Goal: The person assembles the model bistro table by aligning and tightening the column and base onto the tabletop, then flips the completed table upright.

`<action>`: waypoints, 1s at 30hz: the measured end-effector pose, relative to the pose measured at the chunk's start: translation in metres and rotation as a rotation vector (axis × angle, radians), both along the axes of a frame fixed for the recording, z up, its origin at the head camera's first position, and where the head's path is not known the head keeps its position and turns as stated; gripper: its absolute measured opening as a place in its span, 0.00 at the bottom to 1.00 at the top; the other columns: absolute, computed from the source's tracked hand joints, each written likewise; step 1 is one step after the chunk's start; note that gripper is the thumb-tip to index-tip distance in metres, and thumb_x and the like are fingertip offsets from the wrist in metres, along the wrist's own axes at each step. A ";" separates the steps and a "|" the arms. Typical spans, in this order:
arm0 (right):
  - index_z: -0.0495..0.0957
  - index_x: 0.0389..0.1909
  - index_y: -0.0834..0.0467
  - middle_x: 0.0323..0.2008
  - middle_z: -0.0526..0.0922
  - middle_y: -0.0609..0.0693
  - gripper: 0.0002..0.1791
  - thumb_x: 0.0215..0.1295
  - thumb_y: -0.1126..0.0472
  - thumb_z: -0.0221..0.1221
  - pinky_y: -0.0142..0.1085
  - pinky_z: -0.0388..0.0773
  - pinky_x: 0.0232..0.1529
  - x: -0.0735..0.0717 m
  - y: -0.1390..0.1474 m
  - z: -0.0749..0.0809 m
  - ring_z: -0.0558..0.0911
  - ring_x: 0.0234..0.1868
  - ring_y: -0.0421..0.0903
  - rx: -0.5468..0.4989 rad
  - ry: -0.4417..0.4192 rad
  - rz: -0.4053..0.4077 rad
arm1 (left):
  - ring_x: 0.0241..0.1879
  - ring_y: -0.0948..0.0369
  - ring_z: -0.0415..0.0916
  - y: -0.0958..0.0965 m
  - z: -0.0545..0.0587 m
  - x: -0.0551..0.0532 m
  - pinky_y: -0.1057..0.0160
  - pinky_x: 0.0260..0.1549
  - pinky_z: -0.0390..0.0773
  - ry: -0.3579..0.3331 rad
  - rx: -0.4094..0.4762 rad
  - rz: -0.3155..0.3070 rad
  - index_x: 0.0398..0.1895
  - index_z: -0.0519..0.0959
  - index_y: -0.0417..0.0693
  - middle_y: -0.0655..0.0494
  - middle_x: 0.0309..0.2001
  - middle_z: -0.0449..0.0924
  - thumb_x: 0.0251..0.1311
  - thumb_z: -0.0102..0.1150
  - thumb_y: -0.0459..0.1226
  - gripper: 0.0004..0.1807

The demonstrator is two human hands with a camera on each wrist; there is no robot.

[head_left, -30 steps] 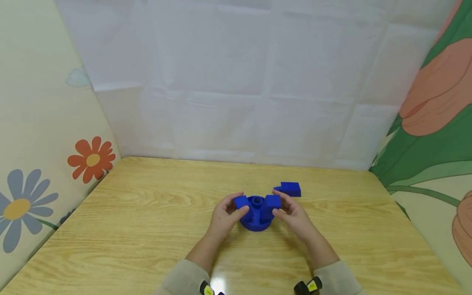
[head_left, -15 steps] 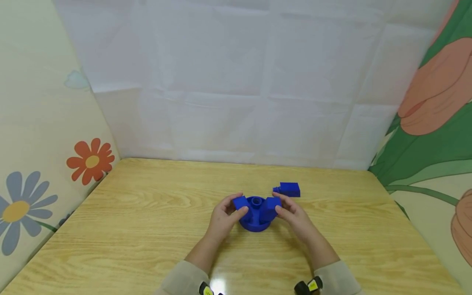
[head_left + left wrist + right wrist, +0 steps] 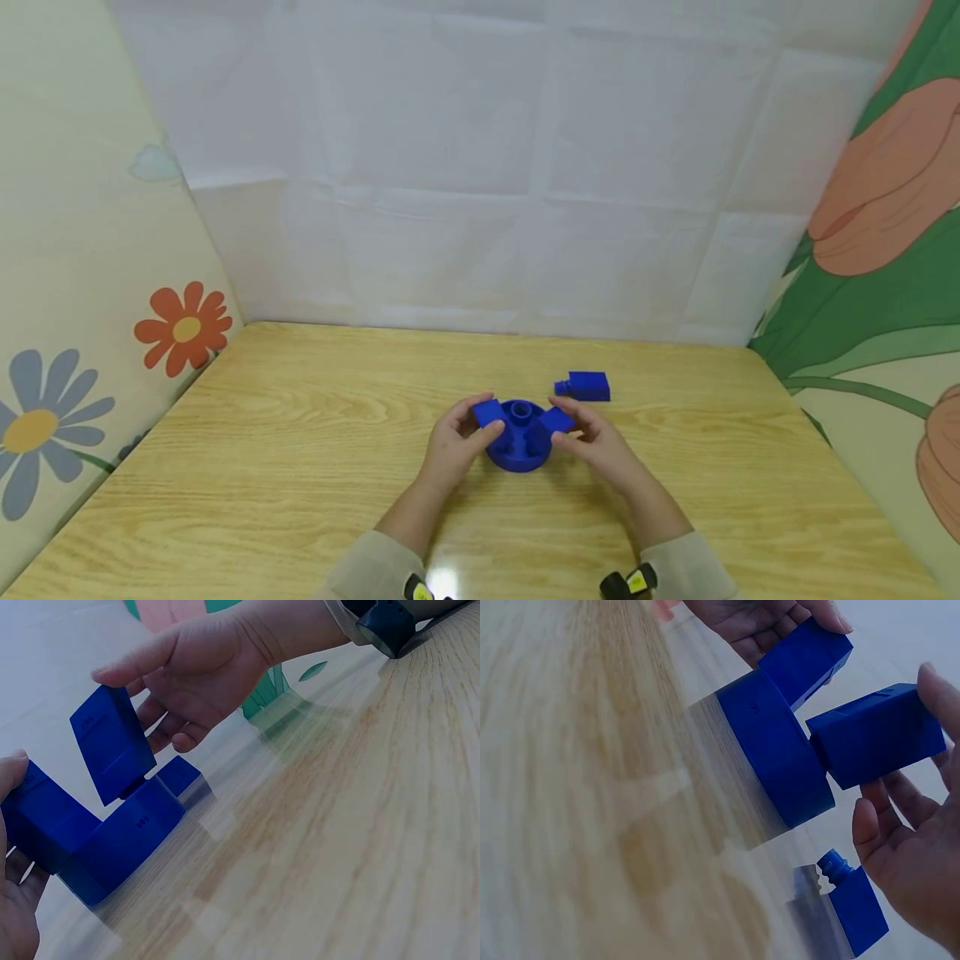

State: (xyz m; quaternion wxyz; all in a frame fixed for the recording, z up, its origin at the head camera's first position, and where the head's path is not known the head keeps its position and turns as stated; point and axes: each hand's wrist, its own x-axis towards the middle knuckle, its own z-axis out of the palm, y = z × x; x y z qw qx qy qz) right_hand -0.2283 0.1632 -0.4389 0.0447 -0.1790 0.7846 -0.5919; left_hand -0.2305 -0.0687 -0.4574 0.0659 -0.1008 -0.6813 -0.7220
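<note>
A round blue base [image 3: 517, 463] with a raised ring socket stands on the table, two blocks rising from it. My left hand [image 3: 452, 446] pinches the left blue block [image 3: 489, 412] between thumb and fingers. On the other side, my right hand [image 3: 606, 450] holds the right blue block [image 3: 558, 420] by its top, the thumb on the near side. Seen from the right wrist, this right block [image 3: 877, 735] meets the base [image 3: 776, 746] at a narrow neck, which is mostly hidden. Both blocks lean outward.
Behind the right hand lies a third blue block [image 3: 590, 386] on its side, its ridged, screw-like end pointing left. The wood-grain table [image 3: 300, 467] ends at a white sheet [image 3: 450, 167] behind. Flower-printed panels [image 3: 885, 317] flank both sides.
The right block has turned about its own axis under my right hand, whose fingers and thumb have shifted around it. My left hand and the base have hardly moved.
</note>
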 end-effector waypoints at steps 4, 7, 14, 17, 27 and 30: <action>0.66 0.65 0.71 0.56 0.75 0.64 0.28 0.67 0.63 0.60 0.31 0.75 0.43 0.001 0.002 0.000 0.75 0.44 0.36 -0.015 0.033 0.031 | 0.43 0.72 0.77 0.000 -0.001 -0.001 0.75 0.46 0.76 -0.004 -0.005 0.000 0.58 0.74 0.27 0.32 0.53 0.79 0.56 0.63 0.25 0.24; 0.65 0.66 0.70 0.61 0.72 0.62 0.27 0.70 0.63 0.54 0.32 0.76 0.45 0.001 0.005 0.001 0.74 0.46 0.34 -0.027 0.005 0.048 | 0.44 0.72 0.77 0.000 -0.001 -0.001 0.75 0.46 0.77 -0.005 -0.013 -0.002 0.58 0.74 0.28 0.32 0.53 0.79 0.56 0.63 0.25 0.24; 0.62 0.69 0.68 0.69 0.63 0.69 0.29 0.71 0.61 0.49 0.34 0.76 0.51 0.001 0.012 0.008 0.72 0.55 0.38 -0.020 -0.086 0.091 | 0.45 0.72 0.77 -0.001 -0.001 0.000 0.75 0.47 0.76 -0.023 -0.013 -0.006 0.58 0.74 0.30 0.34 0.55 0.78 0.56 0.64 0.26 0.25; 0.64 0.68 0.70 0.66 0.66 0.71 0.28 0.71 0.61 0.52 0.33 0.76 0.50 0.001 0.014 0.008 0.74 0.53 0.42 -0.012 -0.062 0.111 | 0.45 0.72 0.77 -0.001 -0.001 -0.001 0.75 0.47 0.76 -0.015 -0.017 -0.004 0.58 0.74 0.30 0.34 0.56 0.78 0.56 0.64 0.26 0.24; 0.74 0.55 0.65 0.54 0.78 0.61 0.22 0.63 0.61 0.64 0.45 0.71 0.60 0.001 -0.003 0.006 0.74 0.56 0.47 0.061 0.050 0.000 | 0.44 0.72 0.78 0.000 -0.001 0.000 0.74 0.46 0.77 -0.014 -0.030 0.004 0.59 0.75 0.31 0.35 0.53 0.79 0.56 0.65 0.26 0.24; 0.73 0.55 0.65 0.55 0.78 0.61 0.22 0.62 0.62 0.64 0.49 0.70 0.63 0.000 -0.010 0.005 0.74 0.58 0.52 0.042 0.046 -0.029 | 0.44 0.72 0.78 0.000 0.000 0.001 0.74 0.46 0.77 -0.020 -0.030 0.006 0.59 0.74 0.31 0.35 0.53 0.80 0.57 0.65 0.27 0.25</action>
